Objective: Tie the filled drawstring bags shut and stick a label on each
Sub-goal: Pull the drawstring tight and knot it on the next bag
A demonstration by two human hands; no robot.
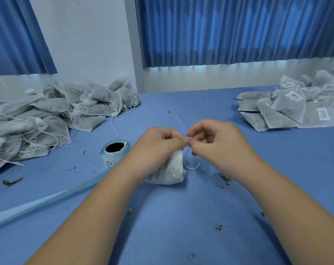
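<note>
A small white filled drawstring bag stands on the blue table at the centre. My left hand grips the bag's gathered neck. My right hand pinches the white drawstring just above the neck, and a loop of string hangs down to the right of the bag. A roll of labels on pale blue backing stands left of the bag, and its backing strip trails toward the lower left.
A heap of unlabelled filled bags with loose strings covers the left of the table. A pile of labelled bags lies at the far right. Dried herb bits are scattered over the table. Blue curtains hang behind.
</note>
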